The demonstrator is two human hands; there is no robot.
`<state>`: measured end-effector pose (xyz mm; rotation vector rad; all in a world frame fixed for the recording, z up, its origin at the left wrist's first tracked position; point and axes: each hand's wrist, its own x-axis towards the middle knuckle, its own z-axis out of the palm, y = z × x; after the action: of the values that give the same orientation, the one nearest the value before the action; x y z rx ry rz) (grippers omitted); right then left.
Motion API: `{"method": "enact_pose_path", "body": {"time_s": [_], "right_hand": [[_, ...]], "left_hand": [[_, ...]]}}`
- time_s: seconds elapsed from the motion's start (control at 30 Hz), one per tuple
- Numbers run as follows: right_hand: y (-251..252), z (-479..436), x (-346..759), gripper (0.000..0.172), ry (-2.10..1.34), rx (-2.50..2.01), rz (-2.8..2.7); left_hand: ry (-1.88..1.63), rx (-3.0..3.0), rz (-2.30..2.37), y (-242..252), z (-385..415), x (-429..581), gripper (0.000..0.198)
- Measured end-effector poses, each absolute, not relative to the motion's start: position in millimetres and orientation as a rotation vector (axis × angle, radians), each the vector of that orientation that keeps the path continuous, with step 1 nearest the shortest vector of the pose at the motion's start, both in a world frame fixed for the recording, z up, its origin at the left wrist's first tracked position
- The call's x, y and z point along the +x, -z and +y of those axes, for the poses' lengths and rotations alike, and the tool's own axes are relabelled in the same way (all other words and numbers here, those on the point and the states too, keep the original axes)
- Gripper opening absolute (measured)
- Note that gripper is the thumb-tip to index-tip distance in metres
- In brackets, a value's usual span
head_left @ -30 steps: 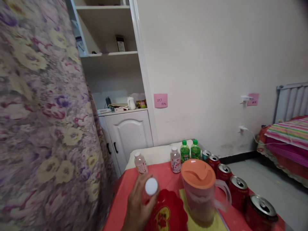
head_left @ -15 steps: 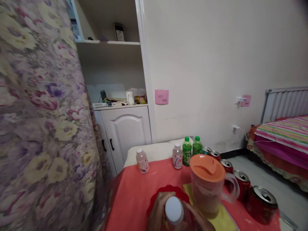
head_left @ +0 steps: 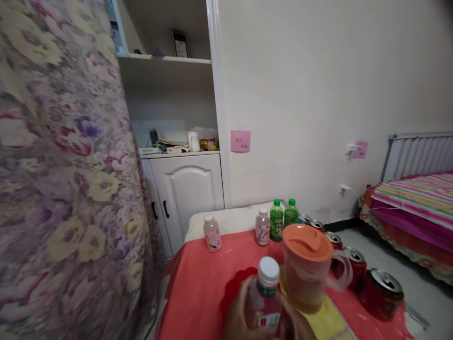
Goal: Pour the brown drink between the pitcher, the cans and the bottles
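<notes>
Between my two hands at the bottom of the view is a clear plastic bottle (head_left: 264, 302) with a white cap and a green band at its neck. My left hand (head_left: 238, 309) wraps round its left side. On its right side, my right hand (head_left: 297, 321) is closed against it, its fingertips partly hidden. Behind the hands a red scalloped dish (head_left: 231, 288) shows in part. Just to the right stands a clear pitcher (head_left: 305, 278) with an orange lid, on a yellow cloth (head_left: 331, 316).
Two small bottles with pink labels, one at the left (head_left: 213, 234), stand on the red tablecloth (head_left: 194, 293). Beyond the pitcher are two green bottles (head_left: 276, 222) and several cans, the nearest a red can (head_left: 381, 295). A floral curtain (head_left: 71, 189) hangs at the left.
The bottle has come up and tilted, so its neck and part of its label now show. Both hands moved slightly right with it, and the whole view shifted a little.
</notes>
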<state>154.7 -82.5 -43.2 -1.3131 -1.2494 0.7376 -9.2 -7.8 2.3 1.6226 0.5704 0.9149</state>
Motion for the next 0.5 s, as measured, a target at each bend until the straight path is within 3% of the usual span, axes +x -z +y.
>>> {"method": "enact_pose_path", "body": {"time_s": [0.17, 0.27, 0.5], "right_hand": [[31, -95, 157, 0.056, -0.536, -1.313, -1.141], [8, -108, 161, 0.051, -0.55, -1.309, -1.058], [-18, -120, 177, 0.045, -0.505, -1.494, -1.207]], "left_hand": [[-1.109, 2.114, 0.928, 18, 5, -20, 0.07], [-1.237, 2.484, 0.99, 29, 11, -23, 0.061], [-1.379, 3.037, 0.894, 15, -2, -27, 0.068]]}}
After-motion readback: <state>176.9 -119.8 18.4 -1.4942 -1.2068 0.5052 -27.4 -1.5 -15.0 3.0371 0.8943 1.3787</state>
